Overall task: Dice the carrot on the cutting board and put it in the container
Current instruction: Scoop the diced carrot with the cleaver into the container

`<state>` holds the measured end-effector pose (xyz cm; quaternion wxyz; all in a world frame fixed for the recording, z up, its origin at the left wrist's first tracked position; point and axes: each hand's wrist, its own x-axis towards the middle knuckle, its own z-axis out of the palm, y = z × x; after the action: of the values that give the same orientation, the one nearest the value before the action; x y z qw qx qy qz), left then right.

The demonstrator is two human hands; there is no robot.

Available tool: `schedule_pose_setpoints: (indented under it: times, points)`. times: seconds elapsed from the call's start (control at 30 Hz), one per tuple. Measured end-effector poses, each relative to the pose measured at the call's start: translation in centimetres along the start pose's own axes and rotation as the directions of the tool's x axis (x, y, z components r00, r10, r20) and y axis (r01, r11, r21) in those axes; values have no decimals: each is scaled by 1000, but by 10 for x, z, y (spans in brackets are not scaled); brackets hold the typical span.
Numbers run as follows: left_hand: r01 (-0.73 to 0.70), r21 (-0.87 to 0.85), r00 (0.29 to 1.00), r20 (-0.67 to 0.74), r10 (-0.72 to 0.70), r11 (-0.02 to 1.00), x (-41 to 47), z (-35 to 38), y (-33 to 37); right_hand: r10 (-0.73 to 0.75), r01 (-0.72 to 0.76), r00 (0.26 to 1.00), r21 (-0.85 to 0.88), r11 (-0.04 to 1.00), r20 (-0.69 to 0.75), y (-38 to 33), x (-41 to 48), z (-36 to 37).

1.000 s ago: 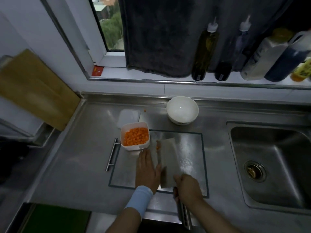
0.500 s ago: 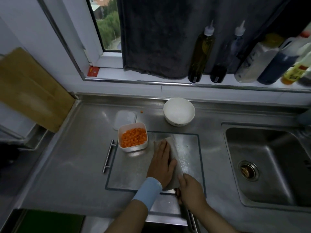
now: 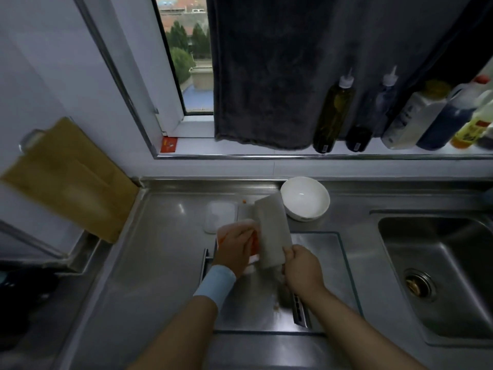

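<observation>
On the steel counter (image 3: 165,249), the cutting board (image 3: 320,263) below the right hand (image 3: 302,271) gripping the cleaver (image 3: 272,231) looks nearly bare, the diced carrot (image 3: 255,243) lying in the container (image 3: 254,259) under the left hand (image 3: 234,249) (finger curl too blurred to tell), leaving scraps at most.

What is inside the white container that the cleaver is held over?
Orange carrot dice show in a narrow strip between the left hand and the cleaver blade. The hand and the blade cover the rest of the container, so how full it is cannot be seen.
</observation>
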<state>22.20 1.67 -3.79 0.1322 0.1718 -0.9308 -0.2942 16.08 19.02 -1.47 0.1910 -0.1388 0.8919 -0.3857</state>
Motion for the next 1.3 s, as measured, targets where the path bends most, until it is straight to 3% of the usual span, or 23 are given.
schedule_pose_setpoints:
  times: [0.07, 0.23, 0.3, 0.4, 0.43, 0.53, 0.67, 0.77, 0.87, 1.03, 1.17, 1.3]
  points:
    - [41, 54, 994, 96, -46, 998, -14, -8, -17, 13, -14, 1000, -64, 998, -23, 1, 6, 2]
    - [26, 9, 1000, -8, -26, 1000, -14, -27, -29, 55, -61, 997, -97, 993, -62, 5, 15, 3]
    - [-106, 45, 992, 70, 103, 993, -4, -26, -23, 63, -69, 996, -97, 993, -68, 0, 14, 4]
    - [-375, 250, 909, 287, 301, 893, 8, -18, -16, 59, -66, 995, -95, 993, -75, -9, 12, 6]
    - [-370, 252, 908, 301, 291, 894, 10, -18, -16, 60, -67, 995, -95, 993, -74, -13, 11, 5]
    - [-177, 261, 965, 236, 115, 949, 8, -31, -17, 54, -62, 996, -111, 992, -75, -21, 11, -1]
    - [-104, 341, 972, 233, 23, 934, 11, -43, -24, 44, -50, 995, -56, 997, -94, -15, 7, -15]
    - [-53, 234, 984, 178, 11, 971, 18, -43, -7, 13, -16, 997, -42, 999, -74, -7, 2, -32]
    - [-25, 80, 991, 135, 14, 997, 23, -35, 19, -54, 37, 995, -199, 979, -81, 6, -4, -54]
    - [-121, 45, 986, 125, 114, 992, 21, -7, 67, 11, -30, 997, -238, 971, -80, 56, -2, -75]
    - [-199, 130, 943, 295, 153, 971, 12, 30, 88, 82, -77, 997, -260, 963, 6, 90, 6, -84]
    - [-208, 202, 877, 471, 91, 957, 5, 63, 93, 48, -7, 985, -240, 971, 166, 111, 15, -84]
